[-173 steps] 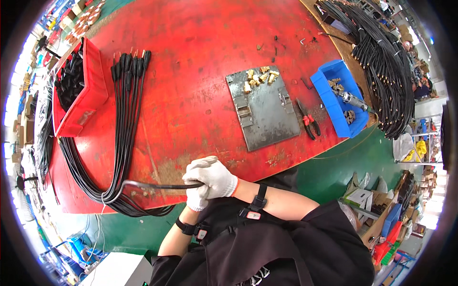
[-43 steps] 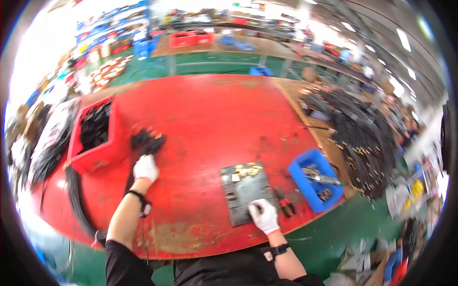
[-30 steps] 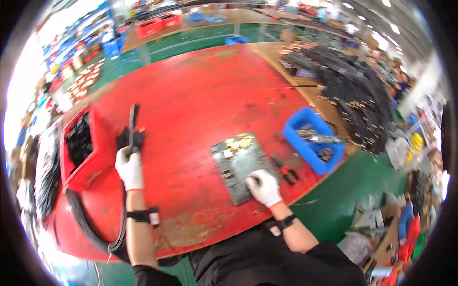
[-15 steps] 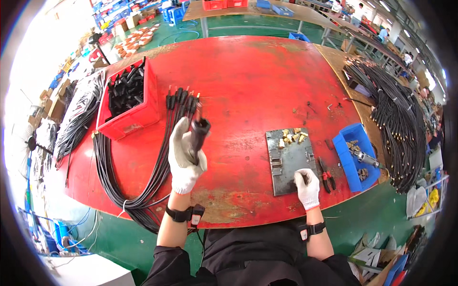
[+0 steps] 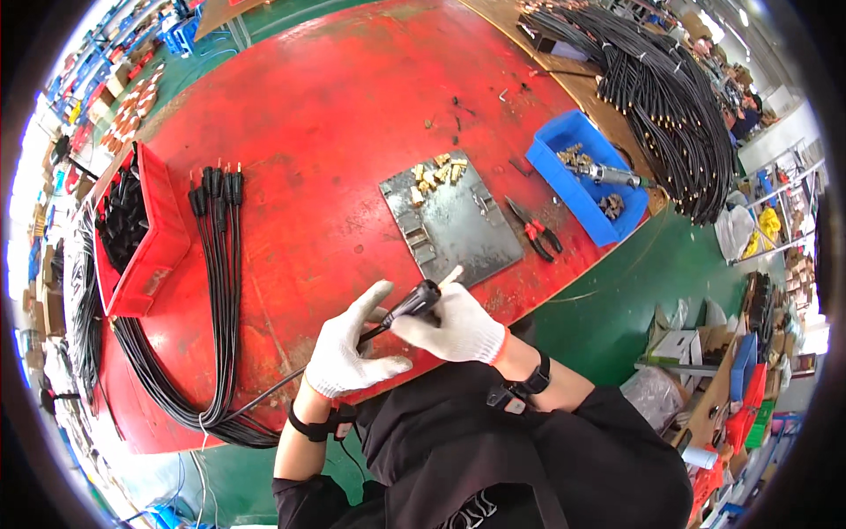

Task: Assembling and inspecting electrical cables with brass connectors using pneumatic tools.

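My right hand [image 5: 458,324] in a white knit glove is closed round a black rubber cable connector [image 5: 417,301], whose open round end points up and to the right. My gloved left hand [image 5: 345,344] is beside it, thumb and fingers spread apart. Between them passes the connector's black cable [image 5: 280,385], partly hidden by the left hand; it runs down left to a tied bundle of black cables [image 5: 218,309]. Beyond my right hand lies a dark metal plate [image 5: 476,225] carrying brass fittings [image 5: 439,172]. Red-handled pliers [image 5: 536,234] lie beside the plate.
A red bin [image 5: 163,242] of black sleeves stands at the left on the red table [image 5: 335,115]. At right, a blue bin [image 5: 564,181] holds metal pieces and an air tool [image 5: 612,175]. Black cables [image 5: 670,97] are heaped beyond it. The table's front edge is close to my hands.
The view has turned to the right. My left hand has brought the connector down towards my body and opened. My right hand has left the metal plate and gripped the connector.
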`<state>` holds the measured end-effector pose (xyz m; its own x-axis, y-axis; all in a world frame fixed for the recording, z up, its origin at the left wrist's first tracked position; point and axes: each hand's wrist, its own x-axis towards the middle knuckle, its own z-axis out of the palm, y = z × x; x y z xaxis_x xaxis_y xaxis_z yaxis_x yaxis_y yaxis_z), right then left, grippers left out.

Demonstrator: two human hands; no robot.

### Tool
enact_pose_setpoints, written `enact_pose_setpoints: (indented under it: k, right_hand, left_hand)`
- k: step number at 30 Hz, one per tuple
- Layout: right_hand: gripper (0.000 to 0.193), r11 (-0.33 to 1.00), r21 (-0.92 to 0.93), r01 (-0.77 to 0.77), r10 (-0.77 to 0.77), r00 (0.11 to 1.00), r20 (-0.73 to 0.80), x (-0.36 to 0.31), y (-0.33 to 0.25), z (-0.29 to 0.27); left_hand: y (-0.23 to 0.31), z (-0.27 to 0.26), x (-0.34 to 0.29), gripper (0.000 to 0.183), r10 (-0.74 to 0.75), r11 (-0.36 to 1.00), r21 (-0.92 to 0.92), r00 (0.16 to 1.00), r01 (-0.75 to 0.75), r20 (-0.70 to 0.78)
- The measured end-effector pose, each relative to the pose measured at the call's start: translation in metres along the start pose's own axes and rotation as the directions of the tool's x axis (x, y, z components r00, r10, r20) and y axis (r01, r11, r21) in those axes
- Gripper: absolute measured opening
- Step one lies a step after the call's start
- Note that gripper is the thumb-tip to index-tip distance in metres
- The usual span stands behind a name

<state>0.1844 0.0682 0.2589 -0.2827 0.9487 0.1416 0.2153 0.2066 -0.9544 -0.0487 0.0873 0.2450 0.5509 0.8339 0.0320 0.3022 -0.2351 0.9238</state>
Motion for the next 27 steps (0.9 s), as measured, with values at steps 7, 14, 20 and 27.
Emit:
enact_pose_setpoints:
  k: [7, 14, 20, 27]
  right_hand:
    - [0.027, 0.938, 0.167, -0.303, 0.288, 0.951, 0.112, -0.007, -0.005, -0.016]
    - [0.022, 0.968, 0.016, -0.252, 0.248, 0.960, 0.133, -0.010, 0.001, -0.025]
    - [0.027, 0.998, -0.025, 0.054, -0.051, 0.992, 0.117, -0.014, 0.010, -0.015]
    - [0.033, 0.977, 0.055, -0.206, 0.211, 0.968, -0.132, -0.027, 0.015, -0.041]
  left_hand:
    - [0.015, 0.001, -0.001, 0.111, -0.088, 0.996, 0.010, 0.995, 0.088, 0.042]
    - [0.008, 0.001, -0.003, 0.108, -0.114, 0.993, -0.026, 0.990, 0.116, 0.082]
    - [0.023, 0.023, 0.022, 0.110, 0.027, 0.997, 0.071, 0.992, -0.036, 0.123]
    - [0.041, 0.040, 0.033, 0.031, 0.077, 0.976, 0.207, 0.997, -0.071, -0.019]
